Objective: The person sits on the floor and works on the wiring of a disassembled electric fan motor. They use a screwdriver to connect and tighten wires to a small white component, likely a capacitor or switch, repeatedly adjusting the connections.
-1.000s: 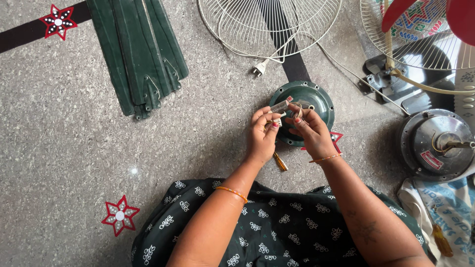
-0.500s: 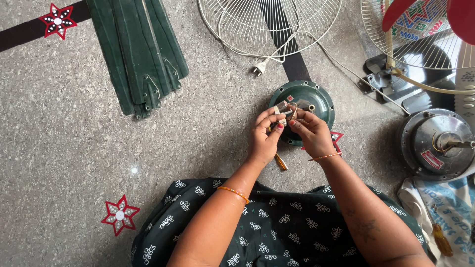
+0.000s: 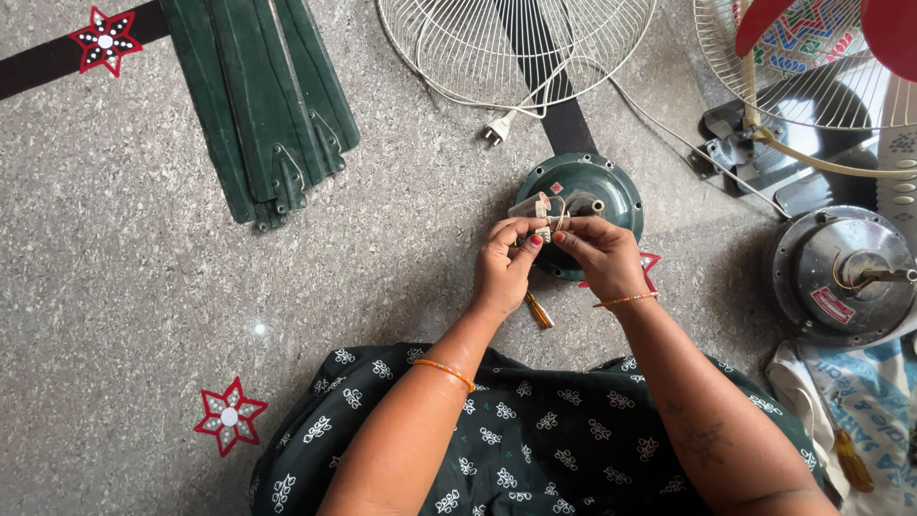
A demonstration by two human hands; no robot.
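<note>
A round dark green fan motor (image 3: 592, 196) lies on the speckled floor in front of me. Thin white wires (image 3: 546, 212) and a small whitish part rise from its top. My left hand (image 3: 504, 268) and my right hand (image 3: 604, 256) meet over the motor's near edge, and the fingertips of both pinch those wires. A yellow-handled tool (image 3: 539, 311) lies on the floor just under my left wrist.
Several green fan blades (image 3: 263, 115) lie stacked at the upper left. A white wire fan guard (image 3: 516, 48) and a white plug (image 3: 498, 129) lie beyond the motor. A silver motor (image 3: 845, 277), another guard and a red blade are at the right. Patterned cloth covers my lap.
Both hands stay over the green motor. The fingers have shifted slightly on the wires, with the small white part now held a little lower and to the left.
</note>
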